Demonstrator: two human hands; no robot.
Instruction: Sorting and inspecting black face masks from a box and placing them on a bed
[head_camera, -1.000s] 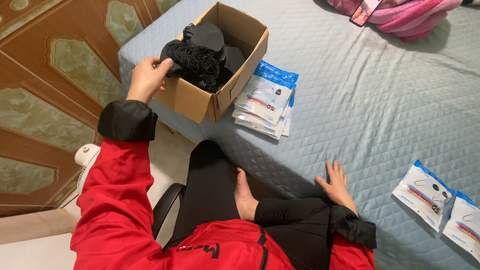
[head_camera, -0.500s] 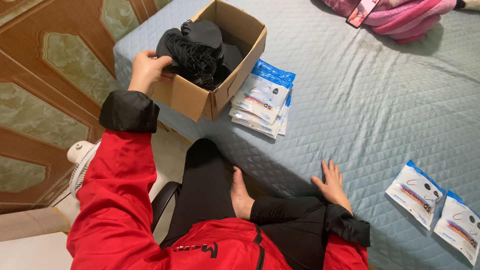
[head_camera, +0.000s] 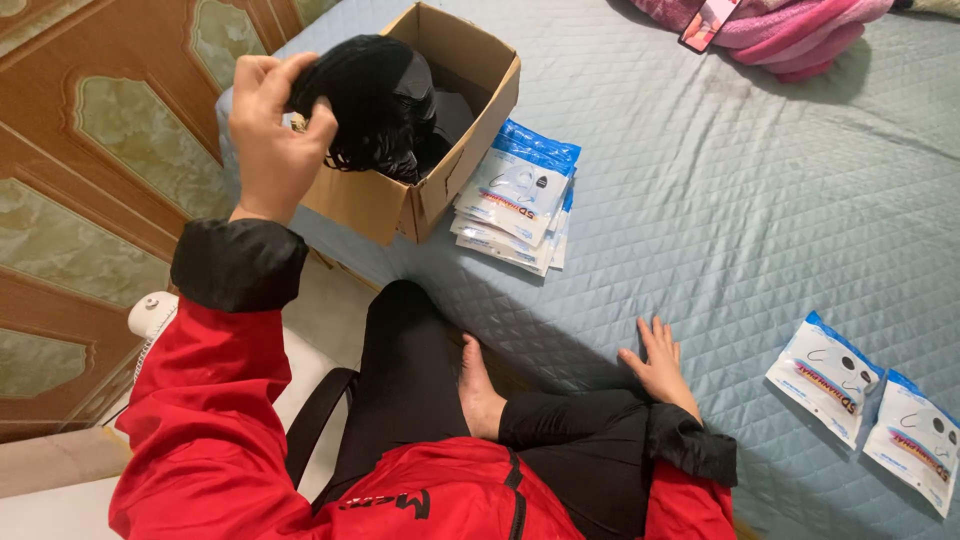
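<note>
The left hand (head_camera: 268, 125) gripped a bundle of black fabric face masks (head_camera: 365, 100), fingers clamped on it, lifted just above the open brown cardboard box (head_camera: 440, 190) beside the grip. More black masks lay inside. The bundle's long axis could not be told. The right hand (head_camera: 660, 365) rested flat and open on the grey quilted bed (head_camera: 700, 200), well apart.

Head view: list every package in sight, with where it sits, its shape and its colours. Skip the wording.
Cardboard box: brown, open-topped, at the bed's near left corner, holding black items.
Stack of flat pouches: white with blue top edges, rectangular, on the bed right beside the box.
Pouch: white and blue, flat, on the bed at right.
Second pouch: same look, beside it, nearer the right edge.
</note>
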